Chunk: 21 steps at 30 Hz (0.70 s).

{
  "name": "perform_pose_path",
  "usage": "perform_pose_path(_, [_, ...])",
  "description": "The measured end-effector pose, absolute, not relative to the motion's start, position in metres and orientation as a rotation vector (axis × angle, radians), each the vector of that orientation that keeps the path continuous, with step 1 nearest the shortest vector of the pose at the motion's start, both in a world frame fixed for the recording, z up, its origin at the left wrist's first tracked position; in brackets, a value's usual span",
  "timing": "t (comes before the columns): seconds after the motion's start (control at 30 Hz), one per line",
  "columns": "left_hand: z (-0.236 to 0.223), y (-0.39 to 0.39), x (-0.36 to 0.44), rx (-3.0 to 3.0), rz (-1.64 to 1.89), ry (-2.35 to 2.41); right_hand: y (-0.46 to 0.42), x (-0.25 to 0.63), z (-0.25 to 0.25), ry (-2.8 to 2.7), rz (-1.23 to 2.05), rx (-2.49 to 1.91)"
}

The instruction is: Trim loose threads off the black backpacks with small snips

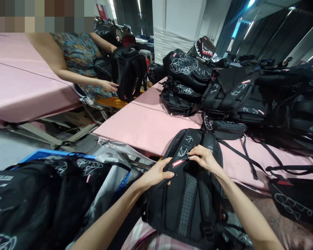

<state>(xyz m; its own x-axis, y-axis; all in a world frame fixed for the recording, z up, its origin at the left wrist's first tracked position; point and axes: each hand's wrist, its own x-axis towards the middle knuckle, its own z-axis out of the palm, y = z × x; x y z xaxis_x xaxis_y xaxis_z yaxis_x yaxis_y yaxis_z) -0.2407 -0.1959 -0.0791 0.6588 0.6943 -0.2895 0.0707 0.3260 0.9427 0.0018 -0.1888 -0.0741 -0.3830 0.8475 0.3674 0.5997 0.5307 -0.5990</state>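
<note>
The bag (189, 194) is black and lies back side up, its top over the edge of the pink table (146, 128) and its lower end over plaid cloth (141, 236) in the person's lap. White line drawings mark its strap (184, 147), 1 red label (178, 162) with pale lettering sits across that strap, and a grey dotted strip (188, 203) runs down the back panel. Both forearms reach in from the bottom corners, so the 2 hands meet near the label. The left hand (160, 173) comes to the strap's outer side, index finger stretched toward the label and thumb lower down, the 2 apart; its other fingers are mostly hidden, so I cannot tell whether they grip. The right hand (203, 158) arches over the strap from the other side, wrist bent, thumb and fingertips pinched together just beside the label's upper end. What lies in that pinch is too small to make out. The right forearm covers part of the bag's side, and the lower end blurs into dark straps near the bottom of the view.
</note>
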Motion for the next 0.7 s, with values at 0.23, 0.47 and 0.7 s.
perform_pose_path(0.23, [-0.075,-0.196,-0.24,1.181,0.478,0.748,-0.186,0.0,-0.073,-2.043,0.592,-1.135])
perform_pose_path(0.47, [-0.078,-0.196,-0.24,1.184,0.474,0.738,-0.183,-0.003,-0.073,-2.159,0.51,-1.088])
perform_pose_path(0.7, [-0.078,-0.198,-0.238,1.203,0.497,0.738,-0.185,-0.012,-0.069,-2.266,0.428,-0.999])
